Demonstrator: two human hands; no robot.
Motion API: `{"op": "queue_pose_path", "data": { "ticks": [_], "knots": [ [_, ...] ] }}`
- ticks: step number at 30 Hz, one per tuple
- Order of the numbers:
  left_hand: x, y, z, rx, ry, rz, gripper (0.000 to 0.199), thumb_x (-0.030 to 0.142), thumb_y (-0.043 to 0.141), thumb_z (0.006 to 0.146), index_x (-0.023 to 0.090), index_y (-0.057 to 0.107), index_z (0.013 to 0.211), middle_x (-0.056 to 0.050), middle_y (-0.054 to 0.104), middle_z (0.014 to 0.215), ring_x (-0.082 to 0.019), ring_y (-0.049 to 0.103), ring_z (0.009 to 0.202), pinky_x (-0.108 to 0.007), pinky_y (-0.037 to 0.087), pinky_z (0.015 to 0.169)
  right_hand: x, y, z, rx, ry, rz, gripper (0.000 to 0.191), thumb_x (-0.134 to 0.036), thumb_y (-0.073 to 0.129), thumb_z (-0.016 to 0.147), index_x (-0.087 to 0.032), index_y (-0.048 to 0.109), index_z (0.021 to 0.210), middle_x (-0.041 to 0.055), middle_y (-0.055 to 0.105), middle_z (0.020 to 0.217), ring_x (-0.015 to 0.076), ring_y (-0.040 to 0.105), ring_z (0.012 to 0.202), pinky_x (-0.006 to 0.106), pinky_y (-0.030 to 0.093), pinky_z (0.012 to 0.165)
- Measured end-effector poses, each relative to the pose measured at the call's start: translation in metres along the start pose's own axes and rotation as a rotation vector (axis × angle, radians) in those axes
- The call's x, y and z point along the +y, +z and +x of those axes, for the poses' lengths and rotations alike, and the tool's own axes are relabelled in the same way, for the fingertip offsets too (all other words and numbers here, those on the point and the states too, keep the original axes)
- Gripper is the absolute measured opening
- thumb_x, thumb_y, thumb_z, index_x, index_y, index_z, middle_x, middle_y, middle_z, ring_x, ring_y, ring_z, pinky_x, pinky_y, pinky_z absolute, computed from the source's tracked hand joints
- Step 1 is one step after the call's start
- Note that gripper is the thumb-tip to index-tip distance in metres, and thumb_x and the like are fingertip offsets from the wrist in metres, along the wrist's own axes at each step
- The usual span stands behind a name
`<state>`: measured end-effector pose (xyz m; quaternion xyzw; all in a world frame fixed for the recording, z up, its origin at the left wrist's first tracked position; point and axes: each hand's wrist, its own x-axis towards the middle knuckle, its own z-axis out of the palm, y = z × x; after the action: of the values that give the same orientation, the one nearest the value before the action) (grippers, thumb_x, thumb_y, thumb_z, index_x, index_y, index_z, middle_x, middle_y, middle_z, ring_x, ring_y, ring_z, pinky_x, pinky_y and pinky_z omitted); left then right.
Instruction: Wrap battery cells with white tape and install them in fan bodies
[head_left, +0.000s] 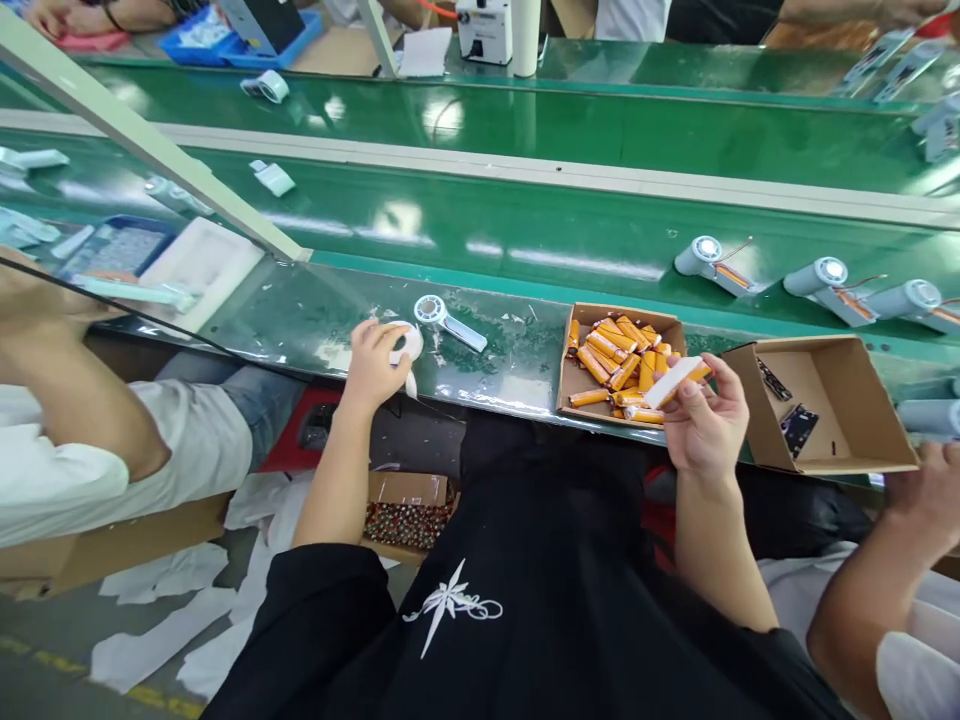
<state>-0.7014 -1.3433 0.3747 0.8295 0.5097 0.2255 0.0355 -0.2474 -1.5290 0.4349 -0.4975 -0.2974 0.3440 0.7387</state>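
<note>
My left hand [373,368] grips a roll of white tape [412,343] at the near edge of the bench, a loose end hanging below it. Just right of the roll lies a pale blue-grey handheld fan [457,328], its round head toward the tape. Over the right side of a cardboard box, my right hand [707,428] pinches an orange battery [699,372] between thumb and fingers. A white strip [667,384] lies along that battery and sticks out past its end. Many more orange batteries [616,352] fill the box [570,385] below.
Another cardboard box [862,400] with a few dark pieces stands at the right. Several fan bodies [817,278] rest on the green conveyor [525,225] beyond. A slanted metal post [150,140] rises at left. Co-workers sit on both sides; a co-worker's hand [930,490] is near the right box.
</note>
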Motion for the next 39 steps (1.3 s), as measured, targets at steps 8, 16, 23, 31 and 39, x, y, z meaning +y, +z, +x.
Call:
{"op": "queue_pose_path", "data": {
  "ticks": [8,16,23,31,39],
  "knots": [
    [0.044,0.032,0.078,-0.28,0.267,0.029,0.021,0.022,0.06,0.097,0.018,0.081,0.099,-0.011,0.067,0.141,-0.043,0.029,0.15,-0.072,0.025,0.123,-0.014,0.025,-0.003,-0.188,0.015,-0.042,0.047,-0.034,0.093,0.077,-0.027,0.071,0.118,0.0072,0.082,0.108,0.0277,0.081,0.097,0.045,0.069,0.086],
    [0.103,0.083,0.195,-0.293,0.5,-0.013,0.023,0.017,0.058,0.097,0.016,0.081,0.094,-0.01,0.074,0.131,-0.028,0.056,0.136,-0.053,0.02,0.133,-0.015,0.041,0.024,-0.306,-0.01,-0.041,0.046,-0.033,0.094,0.078,-0.028,0.072,0.118,0.0049,0.083,0.112,0.0278,0.079,0.11,0.04,0.069,0.09],
    [0.15,0.121,0.273,-0.471,0.551,-0.077,0.015,0.019,0.072,0.083,0.023,0.085,0.09,-0.004,0.076,0.132,-0.029,0.06,0.135,-0.052,0.028,0.13,-0.021,0.04,0.053,-0.339,-0.05,-0.144,0.045,-0.035,0.091,0.082,-0.029,0.07,0.121,0.0051,0.081,0.117,0.0264,0.078,0.111,0.043,0.066,0.098],
    [0.144,0.111,0.284,-0.619,0.498,-0.123,0.015,0.028,0.071,0.088,0.027,0.084,0.096,0.004,0.073,0.138,-0.024,0.055,0.142,-0.037,0.036,0.126,-0.015,0.057,0.124,-0.453,0.036,-0.215,0.05,-0.04,0.093,0.077,-0.026,0.069,0.119,0.0061,0.082,0.115,0.0228,0.078,0.106,0.04,0.065,0.096],
    [0.165,0.117,0.283,-0.561,0.636,-0.029,0.022,0.038,0.073,0.088,0.029,0.084,0.105,0.0,0.08,0.121,-0.021,0.068,0.113,-0.031,0.041,0.113,0.034,0.092,0.184,-0.596,0.089,-0.313,0.062,-0.05,0.091,0.072,-0.022,0.067,0.121,0.0052,0.081,0.107,0.0234,0.077,0.102,0.041,0.064,0.096]
  ]
}}
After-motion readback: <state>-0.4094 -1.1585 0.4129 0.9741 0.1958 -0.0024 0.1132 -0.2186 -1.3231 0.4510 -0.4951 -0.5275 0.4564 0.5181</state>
